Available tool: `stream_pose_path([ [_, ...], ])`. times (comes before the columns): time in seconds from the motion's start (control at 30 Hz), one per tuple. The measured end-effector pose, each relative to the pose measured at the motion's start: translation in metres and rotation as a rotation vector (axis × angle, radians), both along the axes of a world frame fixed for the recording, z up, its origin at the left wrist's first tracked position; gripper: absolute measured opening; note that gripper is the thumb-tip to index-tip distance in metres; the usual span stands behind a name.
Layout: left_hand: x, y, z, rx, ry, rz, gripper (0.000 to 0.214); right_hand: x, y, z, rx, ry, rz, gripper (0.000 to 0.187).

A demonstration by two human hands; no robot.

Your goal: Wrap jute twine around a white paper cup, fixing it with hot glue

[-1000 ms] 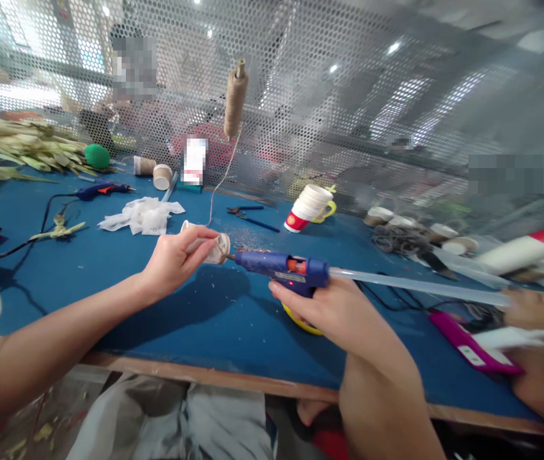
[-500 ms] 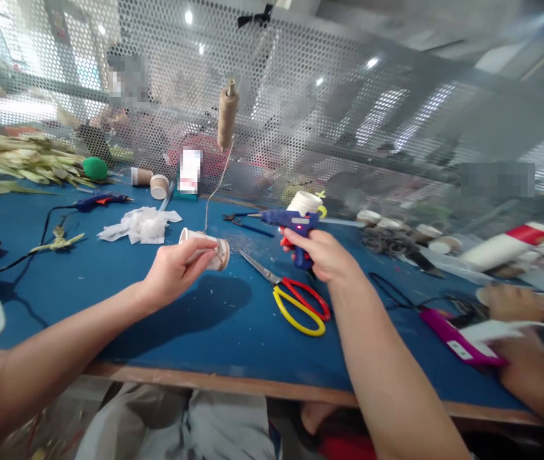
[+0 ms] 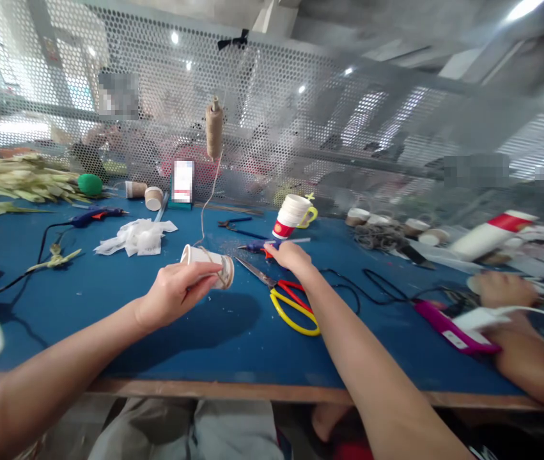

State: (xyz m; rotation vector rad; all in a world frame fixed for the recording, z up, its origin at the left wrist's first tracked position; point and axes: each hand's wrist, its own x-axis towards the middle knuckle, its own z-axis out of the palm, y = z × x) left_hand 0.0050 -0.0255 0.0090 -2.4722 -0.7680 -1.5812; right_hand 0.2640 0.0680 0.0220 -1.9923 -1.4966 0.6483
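Note:
My left hand (image 3: 169, 295) pinches a white paper cup (image 3: 195, 254) tipped on its side above the table, with twine around its base end. A strand of twine (image 3: 210, 198) runs from the cup up to a hanging spool (image 3: 214, 131). My right hand (image 3: 293, 257) is closed over a blue hot glue gun (image 3: 254, 246), low at the tabletop with its nozzle pointing left; the palm hides most of its handle. Scissors (image 3: 295, 318) with red and yellow handles lie just below that hand, partly covered by my forearm. Pliers (image 3: 240, 225) lie behind the glue gun.
Behind the right hand stand stacked cups (image 3: 295, 207) with a yellow handle. White scraps (image 3: 137, 237) and a second glue gun (image 3: 90, 217) lie left. A purple power strip (image 3: 454, 329) and a co-worker's hand (image 3: 506, 291) are at right. A perforated screen (image 3: 156, 83) closes the back.
My right hand has lowered the glue gun from above the table to the tabletop, uncovering the stacked cups. My left hand still holds the cup; the view has shifted slightly.

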Motion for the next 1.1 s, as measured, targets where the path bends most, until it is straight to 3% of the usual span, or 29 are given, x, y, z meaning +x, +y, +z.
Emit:
stream_pose_path([
  [0.13,0.001,-0.005,-0.001,0.01,0.044,-0.052,0.014,-0.025,-0.02,0.02,0.019,-0.053,0.114,0.041],
  [0.17,0.002,-0.006,0.0,0.018,0.059,-0.073,0.014,-0.034,-0.028,0.023,-0.004,-0.017,0.215,0.047],
  [0.23,0.003,-0.009,0.001,0.032,0.102,-0.114,0.013,-0.053,-0.043,0.028,-0.123,0.233,0.629,0.06],
  [0.27,0.003,-0.011,0.001,0.038,0.123,-0.134,0.013,-0.061,-0.05,0.03,-0.171,0.356,0.757,0.063],
  [0.33,0.005,-0.013,0.001,0.039,0.154,-0.164,0.013,-0.075,-0.061,0.031,-0.189,0.528,0.861,0.054],
  [0.43,0.006,-0.013,0.0,0.009,0.155,-0.182,0.013,-0.083,-0.072,0.032,-0.096,0.732,0.804,0.027],
  [0.53,0.006,-0.011,-0.003,-0.039,0.107,-0.17,0.013,-0.085,-0.08,0.033,-0.046,0.852,0.727,0.017],
  [0.8,0.007,-0.01,-0.005,-0.098,0.069,-0.208,0.015,-0.087,-0.086,0.031,-0.002,0.8,0.713,0.013],
  [0.93,0.006,-0.011,-0.003,-0.275,0.001,-0.122,0.024,-0.083,-0.089,0.034,0.136,0.806,0.63,0.013],
  [1.1,0.006,-0.011,-0.001,-0.484,-0.097,-0.04,0.02,-0.077,-0.089,0.036,0.285,0.771,0.552,0.016],
])
